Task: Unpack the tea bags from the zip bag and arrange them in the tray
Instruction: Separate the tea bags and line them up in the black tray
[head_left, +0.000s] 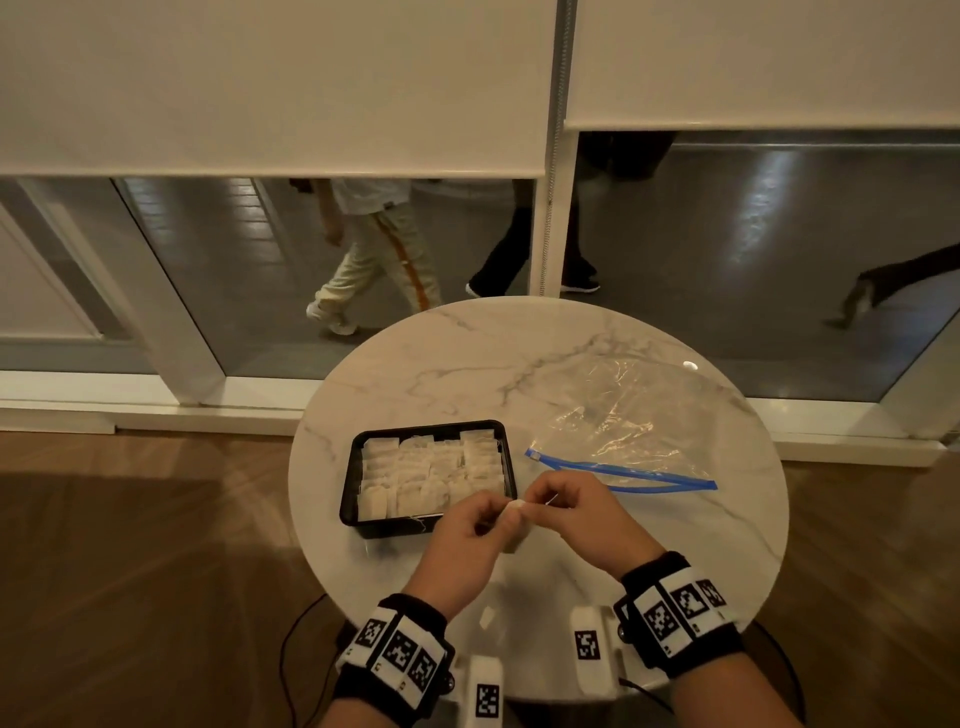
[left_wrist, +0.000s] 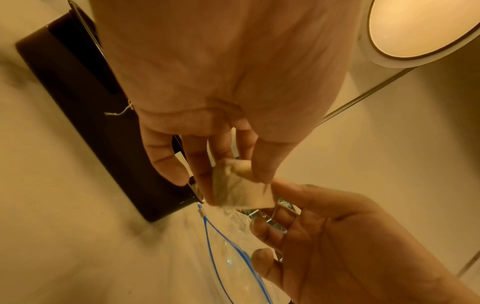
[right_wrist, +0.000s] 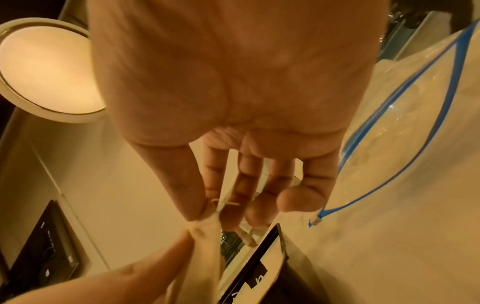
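The tray (head_left: 349, 488) is nearly full of tea bags (head_left: 431, 470), the zip bag (head_left: 631, 426) looks empty, and one tea bag (left_wrist: 241, 189) remains, pinched between the left hand (head_left: 465, 545) and right hand (head_left: 582, 519) beside it.

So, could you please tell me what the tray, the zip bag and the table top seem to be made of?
Tray: probably thin black plastic, with a slight sheen on its rim.
Zip bag: clear, crinkled plastic film with glinting creases and a blue zip strip.
Table top: looks like polished white marble with grey veins, possibly an imitation.
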